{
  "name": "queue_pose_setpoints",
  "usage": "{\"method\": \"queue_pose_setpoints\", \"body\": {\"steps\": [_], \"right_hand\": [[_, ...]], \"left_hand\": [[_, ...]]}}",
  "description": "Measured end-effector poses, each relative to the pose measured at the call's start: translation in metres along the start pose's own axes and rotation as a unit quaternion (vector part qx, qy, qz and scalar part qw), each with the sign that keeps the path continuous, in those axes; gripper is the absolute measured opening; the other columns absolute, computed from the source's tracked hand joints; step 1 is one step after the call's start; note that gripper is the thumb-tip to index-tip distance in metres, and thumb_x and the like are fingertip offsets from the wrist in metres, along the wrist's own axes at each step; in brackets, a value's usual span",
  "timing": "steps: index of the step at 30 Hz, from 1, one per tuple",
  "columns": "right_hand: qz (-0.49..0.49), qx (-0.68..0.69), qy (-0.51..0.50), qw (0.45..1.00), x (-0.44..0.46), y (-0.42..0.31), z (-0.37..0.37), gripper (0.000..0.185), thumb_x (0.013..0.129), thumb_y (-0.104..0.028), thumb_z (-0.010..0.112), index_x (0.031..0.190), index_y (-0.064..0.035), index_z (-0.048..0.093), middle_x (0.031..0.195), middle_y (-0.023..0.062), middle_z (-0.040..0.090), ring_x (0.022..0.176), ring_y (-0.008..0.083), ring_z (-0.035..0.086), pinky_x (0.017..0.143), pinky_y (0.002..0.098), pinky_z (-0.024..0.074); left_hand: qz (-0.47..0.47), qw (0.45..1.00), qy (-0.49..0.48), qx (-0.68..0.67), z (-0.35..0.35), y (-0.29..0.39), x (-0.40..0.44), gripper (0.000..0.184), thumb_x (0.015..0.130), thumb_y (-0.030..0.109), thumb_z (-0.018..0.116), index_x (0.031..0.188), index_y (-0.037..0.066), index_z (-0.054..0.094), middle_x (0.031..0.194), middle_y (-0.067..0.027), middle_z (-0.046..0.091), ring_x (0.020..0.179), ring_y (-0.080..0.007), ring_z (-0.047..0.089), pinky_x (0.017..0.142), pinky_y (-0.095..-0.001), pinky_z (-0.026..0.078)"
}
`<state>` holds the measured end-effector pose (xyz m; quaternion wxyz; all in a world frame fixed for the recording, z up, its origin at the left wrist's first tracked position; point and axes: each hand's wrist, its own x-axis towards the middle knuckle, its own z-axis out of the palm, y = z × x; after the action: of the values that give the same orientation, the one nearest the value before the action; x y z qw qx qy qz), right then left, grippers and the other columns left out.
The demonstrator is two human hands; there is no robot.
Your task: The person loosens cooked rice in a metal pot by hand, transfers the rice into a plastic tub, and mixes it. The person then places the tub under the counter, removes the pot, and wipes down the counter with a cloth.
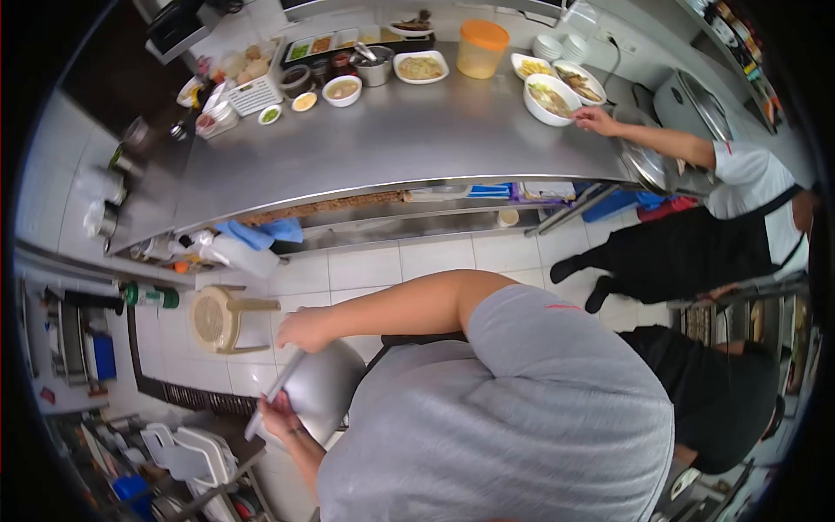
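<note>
A large silvery metal pot (329, 387) is held tilted in front of the grey-shirted body, its rim towards the left of the view. My left hand (280, 416) is wrapped round the lower part of that rim. At the rim's upper end, my right hand (304, 330) is closed with its fingers curled over the edge; its fingertips are partly hidden. The inside of the pot does not show.
A beige stool (217, 319) stands beyond my hands. The steel counter (374, 143) holds bowls, sauces and an orange-lidded container (482, 48). At right, a co-worker's hand (595, 121) touches a white bowl (548, 100); another person in black (726, 400) bends behind me.
</note>
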<state>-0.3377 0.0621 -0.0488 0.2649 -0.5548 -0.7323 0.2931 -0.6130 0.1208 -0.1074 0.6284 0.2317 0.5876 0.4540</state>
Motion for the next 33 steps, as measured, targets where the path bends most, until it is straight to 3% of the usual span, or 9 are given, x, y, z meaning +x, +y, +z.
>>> {"method": "queue_pose_setpoints", "body": {"steps": [4,7,8,9,10,15,22,28,33], "right_hand": [[0.178,0.053,0.063,0.981,-0.079,0.065,-0.019,0.041,0.074,-0.004,0.050,0.114,-0.0088,0.060,0.113,0.0181,0.061,0.106,0.0353,0.057,0.092,0.0418,0.0443],[0.417,0.029,0.106,0.902,-0.165,0.131,-0.009,0.040,0.071,-0.007,0.055,0.111,-0.0036,0.062,0.111,0.0216,0.062,0.106,0.0342,0.058,0.090,0.0412,0.0464],[0.460,-0.005,0.096,0.883,-0.197,0.165,0.009,0.033,0.069,-0.007,0.056,0.100,-0.0023,0.066,0.106,0.0214,0.063,0.102,0.0344,0.060,0.087,0.0405,0.0480],[0.471,-0.086,-0.026,0.878,-0.226,0.159,-0.010,0.025,0.067,-0.010,0.058,0.088,-0.0024,0.068,0.101,0.0210,0.065,0.098,0.0343,0.062,0.085,0.0404,0.0491],[0.533,-0.048,-0.066,0.842,-0.252,0.176,-0.008,0.038,0.063,-0.018,0.063,0.098,-0.0032,0.067,0.102,0.0215,0.064,0.097,0.0324,0.062,0.088,0.0387,0.0479],[0.576,-0.013,0.230,0.785,-0.355,0.174,-0.048,0.045,0.065,-0.024,0.067,0.104,-0.0031,0.065,0.098,0.0192,0.066,0.092,0.0315,0.063,0.085,0.0371,0.0492],[0.456,0.163,0.436,0.759,-0.429,0.167,-0.216,0.038,0.077,-0.008,0.061,0.115,-0.0025,0.060,0.093,0.0096,0.067,0.086,0.0171,0.063,0.077,0.0291,0.0488],[0.417,0.107,0.465,0.773,-0.558,0.194,-0.311,0.035,0.079,-0.009,0.061,0.114,-0.0034,0.061,0.092,0.0073,0.065,0.087,0.0151,0.062,0.078,0.0285,0.0492],[0.535,0.036,0.466,0.704,-0.672,0.198,-0.343,0.034,0.079,-0.012,0.063,0.113,-0.0047,0.062,0.090,0.0085,0.065,0.084,0.0167,0.062,0.076,0.0287,0.0496]], "left_hand": [[-0.112,0.993,0.023,0.043,-0.094,-0.069,0.071,0.030,0.088,0.024,0.053,0.100,-0.003,0.057,0.087,-0.0143,0.063,0.079,-0.0235,0.063,0.071,-0.0355,0.057],[-0.159,0.978,0.053,0.123,-0.118,-0.077,0.096,0.032,0.089,0.025,0.051,0.102,-0.004,0.057,0.090,-0.0140,0.062,0.084,-0.0233,0.062,0.075,-0.0372,0.056],[-0.168,0.971,0.061,0.158,-0.103,-0.073,0.094,0.032,0.089,0.025,0.051,0.102,-0.004,0.057,0.090,-0.0140,0.062,0.084,-0.0233,0.062,0.075,-0.0373,0.056],[-0.169,0.968,0.060,0.178,-0.089,-0.073,0.095,0.032,0.089,0.025,0.051,0.102,-0.004,0.057,0.090,-0.0140,0.062,0.084,-0.0233,0.062,0.075,-0.0373,0.056],[-0.167,0.964,0.053,0.202,-0.071,-0.071,0.094,0.032,0.089,0.024,0.051,0.102,-0.004,0.057,0.090,-0.0140,0.062,0.084,-0.0234,0.062,0.074,-0.0373,0.056],[-0.167,0.946,-0.018,0.278,0.028,-0.081,0.076,0.031,0.088,0.024,0.051,0.103,-0.003,0.056,0.091,-0.0141,0.062,0.084,-0.0235,0.062,0.074,-0.0374,0.056],[-0.183,0.916,-0.100,0.342,0.168,-0.173,0.007,0.031,0.088,0.024,0.052,0.104,-0.003,0.056,0.092,-0.0141,0.062,0.085,-0.0236,0.062,0.074,-0.0376,0.056],[-0.178,0.903,-0.110,0.375,0.248,-0.233,-0.062,0.031,0.088,0.024,0.052,0.104,-0.002,0.056,0.093,-0.0142,0.061,0.085,-0.0237,0.062,0.073,-0.0377,0.055],[-0.174,0.897,-0.103,0.394,0.283,-0.252,-0.100,0.031,0.088,0.024,0.052,0.105,-0.002,0.056,0.093,-0.0142,0.061,0.085,-0.0238,0.062,0.073,-0.0378,0.055]]}}
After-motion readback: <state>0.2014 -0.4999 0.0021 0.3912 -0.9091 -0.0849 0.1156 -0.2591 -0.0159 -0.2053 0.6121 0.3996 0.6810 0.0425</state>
